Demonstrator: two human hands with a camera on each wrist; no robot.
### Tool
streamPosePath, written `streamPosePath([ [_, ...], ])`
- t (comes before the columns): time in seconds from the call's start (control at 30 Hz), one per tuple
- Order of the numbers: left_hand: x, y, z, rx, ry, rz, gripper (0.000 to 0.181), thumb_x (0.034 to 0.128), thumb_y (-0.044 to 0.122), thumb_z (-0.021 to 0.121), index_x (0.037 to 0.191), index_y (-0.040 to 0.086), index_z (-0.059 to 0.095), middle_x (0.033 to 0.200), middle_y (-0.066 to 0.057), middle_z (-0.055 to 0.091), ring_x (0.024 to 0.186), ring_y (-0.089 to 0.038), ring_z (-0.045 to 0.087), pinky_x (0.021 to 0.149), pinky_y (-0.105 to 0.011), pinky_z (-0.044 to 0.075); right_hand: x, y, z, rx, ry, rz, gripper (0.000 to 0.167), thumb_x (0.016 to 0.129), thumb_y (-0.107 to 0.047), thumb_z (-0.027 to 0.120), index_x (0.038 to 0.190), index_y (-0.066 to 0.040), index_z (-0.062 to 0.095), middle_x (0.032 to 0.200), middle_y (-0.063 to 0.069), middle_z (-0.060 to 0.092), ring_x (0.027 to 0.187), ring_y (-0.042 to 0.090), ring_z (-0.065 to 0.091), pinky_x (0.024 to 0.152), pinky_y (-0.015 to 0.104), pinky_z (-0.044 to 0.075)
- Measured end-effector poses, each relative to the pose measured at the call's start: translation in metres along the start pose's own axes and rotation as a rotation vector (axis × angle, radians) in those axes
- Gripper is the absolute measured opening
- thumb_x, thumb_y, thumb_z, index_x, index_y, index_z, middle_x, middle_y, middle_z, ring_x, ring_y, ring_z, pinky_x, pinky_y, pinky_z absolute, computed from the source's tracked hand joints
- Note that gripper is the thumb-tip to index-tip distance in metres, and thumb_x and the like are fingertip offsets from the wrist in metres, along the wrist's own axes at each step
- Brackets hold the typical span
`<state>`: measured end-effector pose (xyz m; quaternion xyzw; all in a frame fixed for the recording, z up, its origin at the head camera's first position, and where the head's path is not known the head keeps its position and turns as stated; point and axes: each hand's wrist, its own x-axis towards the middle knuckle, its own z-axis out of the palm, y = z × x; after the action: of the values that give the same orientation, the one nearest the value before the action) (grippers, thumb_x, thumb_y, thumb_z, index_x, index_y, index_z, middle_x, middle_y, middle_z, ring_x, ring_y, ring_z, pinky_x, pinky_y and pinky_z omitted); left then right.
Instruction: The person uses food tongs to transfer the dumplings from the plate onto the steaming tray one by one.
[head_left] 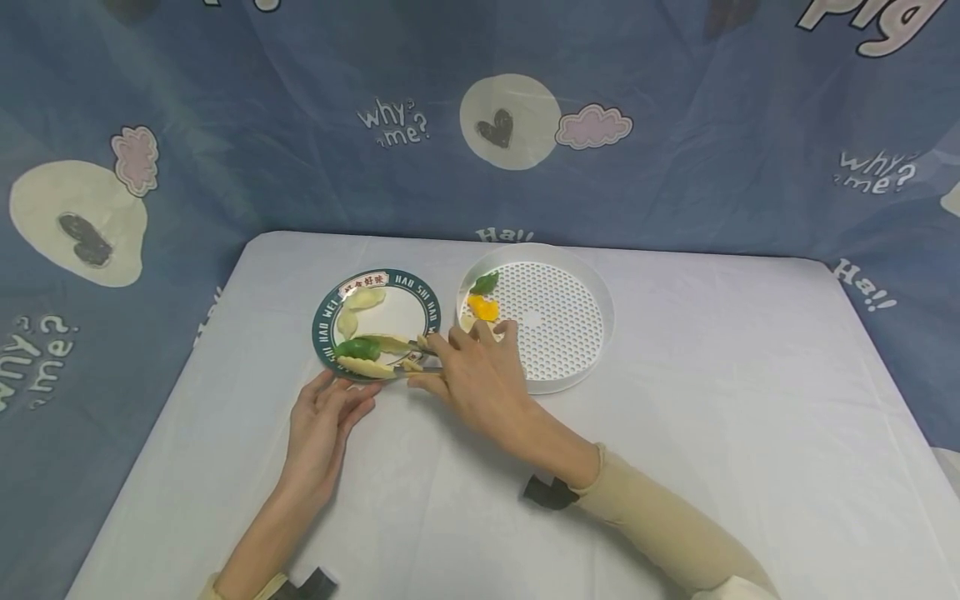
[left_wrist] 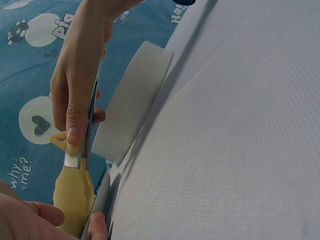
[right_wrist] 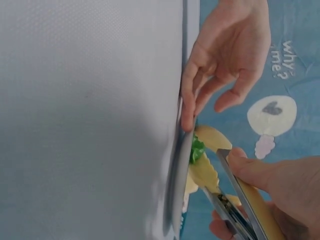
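Note:
My right hand (head_left: 483, 379) grips a pair of tongs (right_wrist: 250, 200) with metal arms and pale yellow scalloped tips. Those tips reach over the plate (head_left: 408, 287), white with a dark green lettered rim, and stand on either side of a green dumpling-shaped piece (head_left: 358, 348). Whether they touch it, I cannot tell. Pale dumpling-shaped pieces (head_left: 365, 298) lie farther back on the plate. At the near rim, my left hand (head_left: 318, 429) touches the plate's edge with its fingers; its thumb stands apart from the rim in the right wrist view.
Right of the plate stands a round white tray (head_left: 555, 312) with a perforated base. Along its left side lie a green piece (head_left: 485, 283), a yellow piece (head_left: 483, 308) and a pale one partly behind my right hand. A white cloth covers the table (head_left: 712, 400); a blue printed curtain (head_left: 675, 183) hangs behind.

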<state>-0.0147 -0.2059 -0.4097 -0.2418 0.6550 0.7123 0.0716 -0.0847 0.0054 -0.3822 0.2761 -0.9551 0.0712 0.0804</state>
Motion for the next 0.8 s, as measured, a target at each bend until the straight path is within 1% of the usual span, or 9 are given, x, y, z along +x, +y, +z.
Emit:
streamPosePath([
  [0.1,0.0,0.0,0.0,0.004,0.002,-0.001,0.078,0.1122,0.01,0.041,0.173,0.01,-0.007,0.178,-0.017,0.02,0.12,0.003,0.065,0.114,-0.013,0.057,-0.002,0.001,-0.003,0.005,0.002,0.002,0.057,0.1,-0.071,0.058,0.138,-0.03,0.069,0.11,-0.003,0.077,0.104,0.028,0.068,0.098,0.057,0.051],
  [0.2,0.0,0.0,0.001,0.01,0.005,-0.003,0.078,0.1121,0.01,0.042,0.173,0.01,-0.006,0.178,-0.017,0.021,0.121,0.003,0.065,0.114,-0.013,0.058,-0.003,0.003,-0.007,0.025,0.004,0.009,0.056,0.1,-0.07,0.059,0.137,-0.03,0.07,0.109,-0.003,0.077,0.105,0.029,0.068,0.097,0.056,0.05],
  [0.4,0.001,0.0,0.001,-0.011,0.008,-0.01,0.079,0.1114,0.009,0.043,0.173,0.011,-0.006,0.179,-0.015,0.019,0.118,0.005,0.066,0.113,-0.013,0.058,-0.006,0.011,-0.015,0.031,-0.02,0.03,0.055,0.1,-0.071,0.058,0.129,-0.026,0.071,0.1,-0.003,0.073,0.105,0.029,0.064,0.097,0.058,0.049],
  [0.43,0.001,0.0,0.0,-0.014,0.008,-0.009,0.079,0.1114,0.009,0.043,0.173,0.011,-0.006,0.179,-0.015,0.019,0.117,0.005,0.067,0.114,-0.013,0.058,-0.006,0.013,-0.017,0.032,-0.024,0.034,0.055,0.1,-0.071,0.057,0.13,-0.026,0.071,0.1,-0.002,0.073,0.106,0.029,0.064,0.097,0.058,0.049],
  [0.57,0.001,-0.001,0.0,-0.007,-0.002,0.003,0.079,0.1115,0.009,0.042,0.173,0.01,-0.007,0.178,-0.016,0.02,0.12,0.004,0.066,0.115,-0.013,0.057,-0.009,0.02,-0.023,0.027,-0.036,0.063,0.059,0.1,-0.073,0.056,0.134,-0.027,0.069,0.109,-0.002,0.076,0.108,0.029,0.062,0.096,0.058,0.048],
  [0.67,0.001,-0.002,0.0,-0.006,-0.009,0.009,0.079,0.1115,0.008,0.041,0.173,0.009,-0.008,0.177,-0.017,0.021,0.122,0.002,0.065,0.116,-0.013,0.057,-0.012,0.026,-0.027,0.018,-0.036,0.082,0.061,0.099,-0.075,0.054,0.133,-0.027,0.07,0.111,-0.001,0.077,0.108,0.029,0.063,0.096,0.057,0.048],
  [0.8,0.001,-0.002,0.0,-0.016,-0.01,0.008,0.079,0.1112,0.008,0.042,0.173,0.009,-0.008,0.178,-0.017,0.021,0.123,0.002,0.065,0.116,-0.014,0.057,-0.015,0.032,-0.032,0.029,-0.024,0.096,0.062,0.098,-0.075,0.056,0.133,-0.025,0.071,0.108,0.0,0.075,0.107,0.03,0.064,0.098,0.06,0.049],
])
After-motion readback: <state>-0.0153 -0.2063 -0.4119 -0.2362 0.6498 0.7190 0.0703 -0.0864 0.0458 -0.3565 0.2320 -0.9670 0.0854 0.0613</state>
